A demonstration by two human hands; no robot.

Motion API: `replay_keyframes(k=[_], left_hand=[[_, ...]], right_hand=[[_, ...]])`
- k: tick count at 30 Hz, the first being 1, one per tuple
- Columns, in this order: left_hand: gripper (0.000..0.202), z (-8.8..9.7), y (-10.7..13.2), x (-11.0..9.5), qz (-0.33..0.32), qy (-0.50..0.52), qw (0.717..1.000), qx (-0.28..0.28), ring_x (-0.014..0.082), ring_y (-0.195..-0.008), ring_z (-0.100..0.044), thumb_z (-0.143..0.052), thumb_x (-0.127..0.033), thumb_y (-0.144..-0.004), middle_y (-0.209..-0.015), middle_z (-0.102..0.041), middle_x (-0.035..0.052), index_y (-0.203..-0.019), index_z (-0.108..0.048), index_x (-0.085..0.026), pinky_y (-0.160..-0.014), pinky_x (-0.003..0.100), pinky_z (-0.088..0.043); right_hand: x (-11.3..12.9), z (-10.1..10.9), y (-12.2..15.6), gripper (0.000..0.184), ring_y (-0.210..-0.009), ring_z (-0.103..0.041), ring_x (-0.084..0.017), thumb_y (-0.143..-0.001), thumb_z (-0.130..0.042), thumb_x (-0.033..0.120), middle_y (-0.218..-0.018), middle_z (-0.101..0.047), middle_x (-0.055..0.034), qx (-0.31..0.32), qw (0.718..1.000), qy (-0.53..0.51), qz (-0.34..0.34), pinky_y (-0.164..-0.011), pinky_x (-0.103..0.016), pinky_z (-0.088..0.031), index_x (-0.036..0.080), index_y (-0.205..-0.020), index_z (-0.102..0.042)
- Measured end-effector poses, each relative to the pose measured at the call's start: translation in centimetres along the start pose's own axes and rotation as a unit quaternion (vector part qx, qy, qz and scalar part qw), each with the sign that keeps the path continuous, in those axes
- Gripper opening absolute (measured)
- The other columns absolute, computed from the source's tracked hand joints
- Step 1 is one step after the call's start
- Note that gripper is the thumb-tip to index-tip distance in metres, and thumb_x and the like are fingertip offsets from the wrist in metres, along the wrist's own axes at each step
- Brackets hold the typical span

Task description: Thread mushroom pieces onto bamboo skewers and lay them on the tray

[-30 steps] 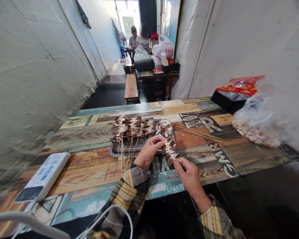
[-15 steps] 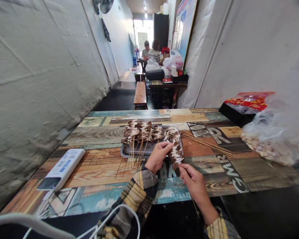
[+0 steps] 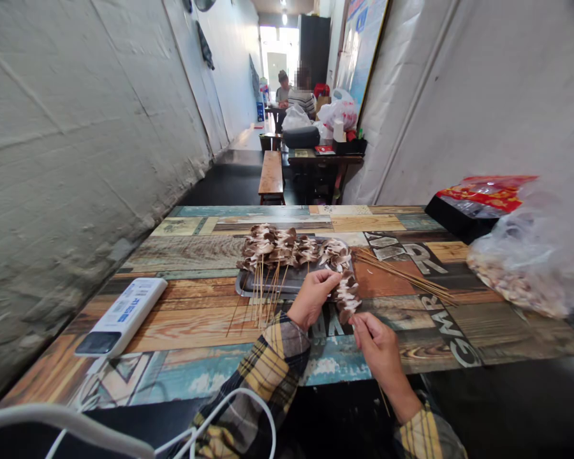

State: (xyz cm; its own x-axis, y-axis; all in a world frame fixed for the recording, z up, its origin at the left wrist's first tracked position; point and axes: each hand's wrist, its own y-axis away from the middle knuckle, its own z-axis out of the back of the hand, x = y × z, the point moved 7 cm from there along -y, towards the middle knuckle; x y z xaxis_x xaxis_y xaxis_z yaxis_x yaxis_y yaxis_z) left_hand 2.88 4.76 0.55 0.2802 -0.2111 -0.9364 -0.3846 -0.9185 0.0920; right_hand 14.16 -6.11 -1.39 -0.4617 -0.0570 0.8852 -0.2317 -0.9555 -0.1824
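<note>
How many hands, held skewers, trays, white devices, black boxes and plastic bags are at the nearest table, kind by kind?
Hands: 2, the left hand and the right hand
Held skewer: 1
Metal tray: 1
White device: 1
Black box: 1
Plastic bags: 2, the red-patterned bag and the clear bag
Total: 8

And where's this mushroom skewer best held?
Probably by the bare stick, pinched just below the mushrooms from the near right, where the right hand is: it slants that way, thin and uncovered, while mushroom pieces crowd the far end.
</note>
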Motion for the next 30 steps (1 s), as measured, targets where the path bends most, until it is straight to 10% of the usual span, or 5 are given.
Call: replay_keyframes(k=[22,30], left_hand=[[0.033,-1.2,0.1,-0.3,0.016,-0.009,0.998,0.056,0.0088,-0.058,-0.051,-0.072,-0.045,-0.069,-0.067,-0.062,0.0013,-0.073,-0.069,-0.012,-0.057,0.022,-0.04],[0.029,4.0,-1.6,-2.7,-0.127,-0.077,0.98,-0.131,0.0139,-0.067,-0.058,-0.063,-0.041,-0.076,-0.073,-0.067,0.0042,-0.085,-0.069,-0.014,-0.069,0.027,-0.046]], right_hand=[[0.9,0.8,-0.3,0.032,-0.049,-0.043,-0.01,-0.092,-0.045,0.033,-0.05,-0.044,0.0054,-0.026,0.999,-0.001,0.026,-0.052,-0.022,-0.033,0.019,-0.064,-0.053],[-1.9,2.2,0.2,0.034,-0.044,-0.036,-0.009,-0.09,-0.048,0.045,-0.051,-0.04,0.0065,-0.155,0.972,-0.169,-0.058,-0.044,-0.021,-0.029,0.019,-0.069,-0.05]])
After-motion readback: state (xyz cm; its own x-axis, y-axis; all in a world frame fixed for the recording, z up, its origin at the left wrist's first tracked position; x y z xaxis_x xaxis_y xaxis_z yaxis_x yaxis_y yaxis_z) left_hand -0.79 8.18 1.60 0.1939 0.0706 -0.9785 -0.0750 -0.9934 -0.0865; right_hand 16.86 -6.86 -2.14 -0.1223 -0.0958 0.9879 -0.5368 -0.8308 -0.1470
